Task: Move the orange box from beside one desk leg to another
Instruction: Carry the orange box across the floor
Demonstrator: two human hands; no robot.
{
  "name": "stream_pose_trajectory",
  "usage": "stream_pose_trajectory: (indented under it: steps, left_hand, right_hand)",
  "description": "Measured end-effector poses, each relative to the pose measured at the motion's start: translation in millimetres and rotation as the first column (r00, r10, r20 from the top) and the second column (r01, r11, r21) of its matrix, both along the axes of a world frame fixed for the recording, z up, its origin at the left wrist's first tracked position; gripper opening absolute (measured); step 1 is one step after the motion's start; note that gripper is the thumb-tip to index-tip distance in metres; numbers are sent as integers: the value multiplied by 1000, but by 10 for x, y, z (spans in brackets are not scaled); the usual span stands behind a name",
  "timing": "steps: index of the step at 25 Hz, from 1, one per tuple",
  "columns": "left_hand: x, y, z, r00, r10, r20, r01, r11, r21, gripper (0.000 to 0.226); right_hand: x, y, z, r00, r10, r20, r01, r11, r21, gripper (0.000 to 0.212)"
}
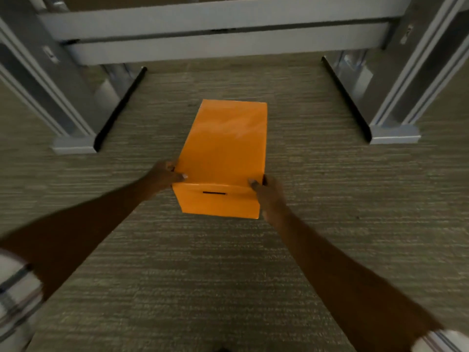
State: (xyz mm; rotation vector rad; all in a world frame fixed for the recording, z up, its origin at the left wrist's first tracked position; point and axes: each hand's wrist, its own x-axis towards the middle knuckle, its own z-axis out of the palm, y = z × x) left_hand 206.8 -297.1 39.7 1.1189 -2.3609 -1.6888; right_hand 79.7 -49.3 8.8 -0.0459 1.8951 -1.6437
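Dim indoor scene, viewed downward. Grey-green carpet (228,275) with fine horizontal streaks across most of the frame. Pale grey metal desk frame along the top: two horizontal crossbars (223,34) spanning the upper edge. Left desk leg (50,92) slanting down to a flat foot at middle left; right desk leg (406,85) mirrored at middle right. Dark shadow strips beside each foot. Soft, slightly blurred focus throughout.

Grey-green striped carpet (330,199), grey crossbeams (218,44) behind, striped sleeve cuffs (17,288) at frame corners.
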Motion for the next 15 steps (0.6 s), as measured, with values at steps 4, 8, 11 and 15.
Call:
stream_pose_trajectory:
  steps: [4, 8, 11, 15]
  left_hand:
    - [185, 138, -294, 989, -73, 128, 90, 987, -130, 51]
    - [21, 204, -250, 951, 240, 196, -223, 969, -102, 13]
    - [-37, 332, -257, 914, 353, 199, -327, 933, -150, 36]
    - [0, 374, -356, 926, 345, 156, -286, 907, -308, 43]
  right_hand:
    - [-11, -47, -253, 994, 98, 52, -101, 992, 78, 52]
    - [-155, -78, -210, 971, 19, 238, -39, 996, 80, 49]
    - [-102, -89, -148, 984, -17, 180, -3, 994, 111, 40]
    - [-152, -89, -131, 989, -1, 148, -24, 985, 172, 32]
